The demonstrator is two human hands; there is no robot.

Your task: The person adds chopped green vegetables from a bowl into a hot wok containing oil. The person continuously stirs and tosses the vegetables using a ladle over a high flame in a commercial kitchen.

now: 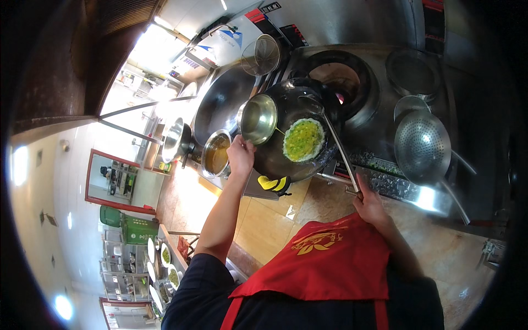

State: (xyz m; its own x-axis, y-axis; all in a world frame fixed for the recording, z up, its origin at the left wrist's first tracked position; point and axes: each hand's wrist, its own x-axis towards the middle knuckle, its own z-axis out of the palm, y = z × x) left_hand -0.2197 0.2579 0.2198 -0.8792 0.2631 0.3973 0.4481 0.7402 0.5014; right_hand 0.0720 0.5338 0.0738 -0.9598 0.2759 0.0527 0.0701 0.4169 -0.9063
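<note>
My left hand (pixel 241 156) grips the rim of a shiny metal bowl (pixel 260 119), tilted over a dark wok (pixel 270 163). From the bowl's edge a thin yellow stream runs down into the wok. A round, yellow-green egg-like pancake (pixel 304 140) with pale edges lies in the wok. With my right hand (pixel 369 202) I hold the long handle of a metal wok ladle (pixel 340 144), its head resting at the wok's far side. The wok's handle, wrapped in yellow and black material (pixel 274 184), points toward me.
Beside the wok, a steel pot (pixel 216 152) holds brownish liquid. Behind it is a larger wok (pixel 225 103). A burner ring (pixel 338 76) shows flame at its edge. At right lies a perforated skimmer (pixel 424 144); a wire strainer (pixel 260 55) is at the back.
</note>
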